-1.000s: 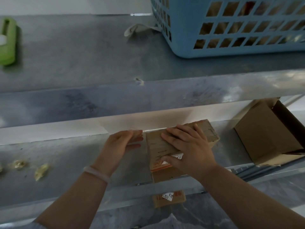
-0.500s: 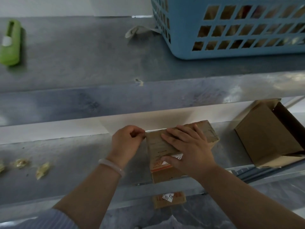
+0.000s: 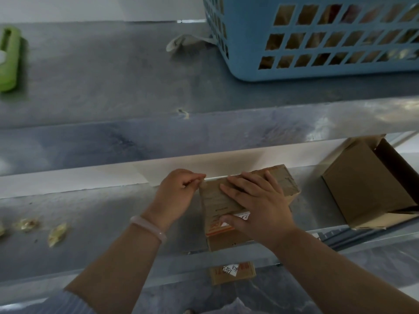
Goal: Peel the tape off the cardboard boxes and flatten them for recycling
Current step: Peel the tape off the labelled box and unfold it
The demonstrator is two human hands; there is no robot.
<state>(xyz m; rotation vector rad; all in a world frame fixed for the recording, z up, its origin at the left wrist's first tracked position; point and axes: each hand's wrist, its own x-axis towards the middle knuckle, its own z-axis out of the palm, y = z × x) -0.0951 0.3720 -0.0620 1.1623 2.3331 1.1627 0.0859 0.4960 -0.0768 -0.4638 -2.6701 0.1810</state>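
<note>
On the lower shelf, near its front edge, the left hand curls at the far left corner of the small cardboard box, pinching what looks like a tape end. The right hand presses flat on top, fingers straight. The box is probably light, stiff and prone to sliding. The thin tape may tear, so pinch close to the corner.
</note>
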